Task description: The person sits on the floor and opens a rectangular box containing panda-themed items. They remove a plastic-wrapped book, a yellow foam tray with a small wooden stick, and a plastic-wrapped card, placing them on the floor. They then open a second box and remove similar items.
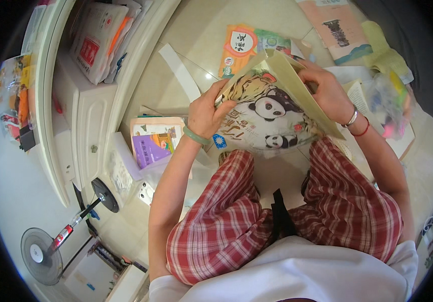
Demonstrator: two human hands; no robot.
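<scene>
In front of my knees I hold a panda-printed book or folder (pixel 272 118), tilted, with pandas and a tiger on its pale, shiny front and a yellow-green panel along its right side. My left hand (pixel 208 109) grips its left edge, the thumb lying over the front. Its upper right edge is gripped by my right hand (pixel 322 88), whose fingers are partly hidden behind the panel. An orange and green booklet (pixel 239 44) lies on the floor just beyond it.
At left stands a white cabinet (pixel 93 116) with packed papers (pixel 98 43) on its shelf. Beside it are a purple booklet (pixel 150 150) and a fan (pixel 42 254). A pink-orange booklet (pixel 335 30), yellow-green cloth (pixel 385 53) and clear plastic bag (pixel 390 103) lie to the right.
</scene>
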